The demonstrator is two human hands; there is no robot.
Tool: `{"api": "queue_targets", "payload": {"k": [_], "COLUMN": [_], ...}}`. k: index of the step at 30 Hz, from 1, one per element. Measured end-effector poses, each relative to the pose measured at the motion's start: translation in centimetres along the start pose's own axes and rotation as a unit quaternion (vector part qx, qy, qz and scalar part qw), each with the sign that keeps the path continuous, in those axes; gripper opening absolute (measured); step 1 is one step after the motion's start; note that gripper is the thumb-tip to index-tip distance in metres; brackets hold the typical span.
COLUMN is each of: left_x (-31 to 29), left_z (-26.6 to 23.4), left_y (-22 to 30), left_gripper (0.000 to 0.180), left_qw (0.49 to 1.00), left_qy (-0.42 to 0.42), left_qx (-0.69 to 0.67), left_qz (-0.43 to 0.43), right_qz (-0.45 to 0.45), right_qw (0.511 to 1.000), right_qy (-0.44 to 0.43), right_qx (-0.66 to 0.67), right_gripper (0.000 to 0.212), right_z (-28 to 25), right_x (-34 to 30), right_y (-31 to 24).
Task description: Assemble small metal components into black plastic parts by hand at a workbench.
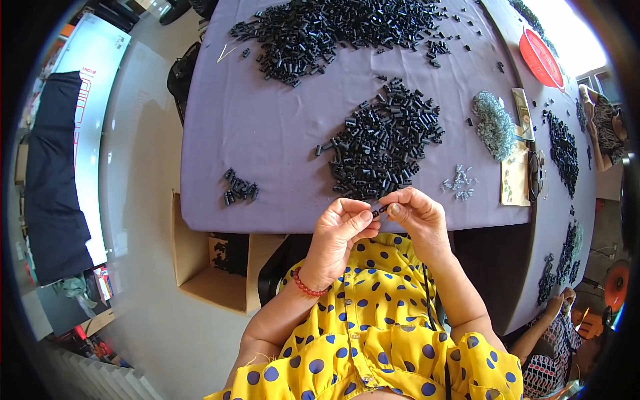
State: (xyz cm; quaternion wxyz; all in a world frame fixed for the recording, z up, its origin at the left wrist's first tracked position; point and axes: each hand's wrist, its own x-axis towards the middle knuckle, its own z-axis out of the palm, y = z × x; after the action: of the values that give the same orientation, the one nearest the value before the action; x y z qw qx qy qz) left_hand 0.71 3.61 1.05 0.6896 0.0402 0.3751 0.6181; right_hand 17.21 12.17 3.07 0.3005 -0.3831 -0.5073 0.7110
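Pinching a small black plastic piece (379, 211) between both sets of fingertips, just over the near edge of the purple table (267, 133). Held from its left end by the left hand (340, 237), thumb and forefinger closed on it, other fingers curled loosely into the palm, red bead bracelet (307, 287) round the wrist. Gripped from the other end by the right hand (417, 220), thumb and forefinger also shut on it, remaining fingers bent inward; whether one piece or two joined, could not tell at this size. Hovering both hands above a lap in a yellow dress with blue dots (373, 327). Lying just beyond the fingers, a heap of like black pieces (383, 143); farther off, a bigger heap (333, 30) at the far side. Sitting apart to the left, a small cluster (240, 188). Resting to the right, a few grey metal bits (460, 181) and a grey-green pile (495, 123). Standing below the table edge, an open cardboard box (213, 267).
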Motion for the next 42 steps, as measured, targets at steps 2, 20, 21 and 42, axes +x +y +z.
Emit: {"api": "queue_targets", "payload": {"k": [2, 20, 21, 42], "left_x": [0.0, -0.3, -0.2, -0.7], "left_z": [0.0, 0.4, 0.4, 0.7], "left_y": [-0.1, -0.1, -0.2, -0.9], "left_gripper": [0.014, 0.013, 0.013, 0.022], "left_qw": [1.000, 0.999, 0.999, 0.993], "left_qy": [-0.001, 0.010, 0.010, 0.025], "left_qx": [0.002, 0.035, 0.036, 0.101], "left_qz": [0.000, 0.007, 0.010, 0.048], "right_qz": [-0.009, -0.006, 0.002, -0.284], "right_qw": [1.000, 0.999, 1.000, 0.827], "right_qy": [0.003, 0.003, 0.001, 0.052], "right_qx": [-0.021, -0.044, -0.028, -0.482], "right_gripper": [0.011, 0.010, 0.011, 0.007], "right_z": [0.1, 0.1, 0.1, 0.7], "right_x": [0.0, 0.1, 0.1, -0.1], "right_y": [0.0, 0.8, 0.9, 0.5]}}
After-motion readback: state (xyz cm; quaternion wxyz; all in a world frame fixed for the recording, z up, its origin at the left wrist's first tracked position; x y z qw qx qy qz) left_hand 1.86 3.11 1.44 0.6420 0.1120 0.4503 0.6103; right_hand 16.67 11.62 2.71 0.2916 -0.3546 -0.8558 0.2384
